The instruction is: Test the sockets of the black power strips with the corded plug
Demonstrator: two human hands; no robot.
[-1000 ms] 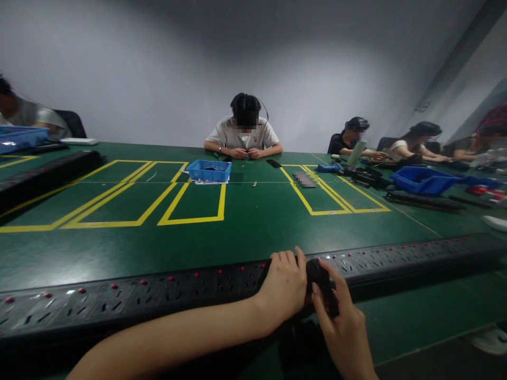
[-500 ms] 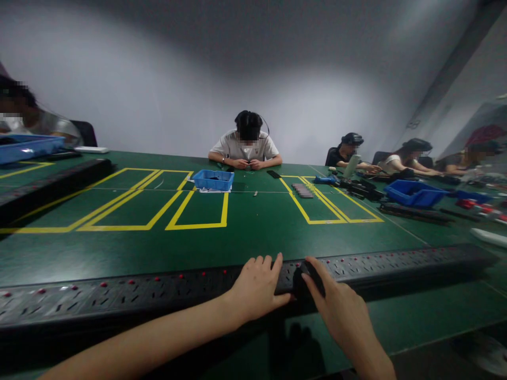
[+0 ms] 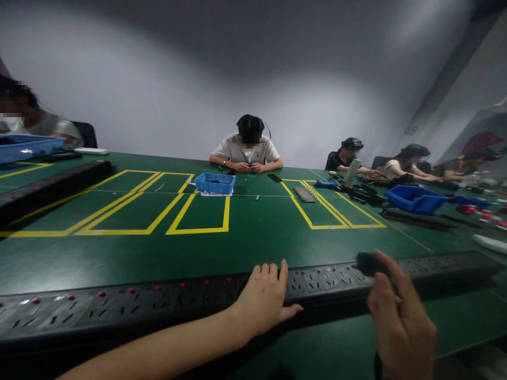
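My left hand lies flat on the long black power strip that runs across the front of the green table, fingers stretched over its top. My right hand is lifted to the right of it, fingers closed round a small black object, held just above the strip. The object is blurred by motion and I cannot name it more closely.
A person in a white shirt sits opposite behind a blue tray. More people work at the right beside a blue bin and dark parts. Another power strip lies at the left. Yellow tape boxes mark the table.
My right hand has lifted the small black object off the strip and swung it to the right. My left hand stays pressed on the strip.
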